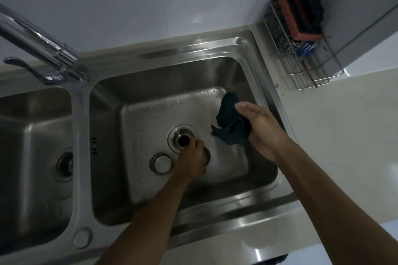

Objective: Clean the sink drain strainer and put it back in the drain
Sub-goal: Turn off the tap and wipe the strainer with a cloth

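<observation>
The right basin (150,189) of a steel double sink has an open drain hole (182,138) with a shiny ring round it. Just in front of the hole, my left hand (191,158) reaches down and curls over the round metal strainer (207,158). Only the strainer's right rim shows past the fingers. My right hand (265,130) hovers over the right side of the basin and grips a crumpled dark cloth (229,123). The basin floor is wet.
A round metal stopper (162,163) lies on the basin floor left of my left hand. The left basin (32,189) has its own drain (64,163). A chrome faucet (41,43) rises at the back left. A wire rack (301,66) with a sponge (301,17) hangs at the back right, above a pale counter (344,135).
</observation>
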`<state>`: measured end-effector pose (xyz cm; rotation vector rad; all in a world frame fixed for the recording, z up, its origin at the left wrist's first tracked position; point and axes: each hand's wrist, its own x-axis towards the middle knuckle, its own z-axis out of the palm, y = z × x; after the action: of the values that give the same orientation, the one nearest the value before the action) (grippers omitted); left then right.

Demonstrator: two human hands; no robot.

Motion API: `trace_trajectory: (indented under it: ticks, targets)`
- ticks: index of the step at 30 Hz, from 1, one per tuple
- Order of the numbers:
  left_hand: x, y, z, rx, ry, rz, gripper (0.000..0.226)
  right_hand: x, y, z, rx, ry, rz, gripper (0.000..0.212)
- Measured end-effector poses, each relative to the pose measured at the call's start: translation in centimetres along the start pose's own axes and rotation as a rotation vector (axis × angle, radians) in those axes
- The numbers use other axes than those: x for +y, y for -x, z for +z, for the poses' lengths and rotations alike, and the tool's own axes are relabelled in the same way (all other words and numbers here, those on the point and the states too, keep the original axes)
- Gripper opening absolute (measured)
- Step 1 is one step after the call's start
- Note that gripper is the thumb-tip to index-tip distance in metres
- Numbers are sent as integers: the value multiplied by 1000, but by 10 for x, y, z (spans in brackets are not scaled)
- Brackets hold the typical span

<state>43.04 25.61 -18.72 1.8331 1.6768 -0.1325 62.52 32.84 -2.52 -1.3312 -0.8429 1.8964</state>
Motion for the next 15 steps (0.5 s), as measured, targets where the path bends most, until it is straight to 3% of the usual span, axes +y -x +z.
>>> trace_trajectory:
  ticks: [7, 11, 15]
  targets:
    - [-7, 2, -2, 35, -56, 55, 106, 7, 1, 3, 5, -117, -86, 20]
    - [-34, 23, -29, 174, -162, 5, 96, 6, -3, 19, 50, -134, -116, 17]
    - [-67, 50, -43, 0, -302, -126, 88, 6, -9, 47, 149, -192, -168, 18]
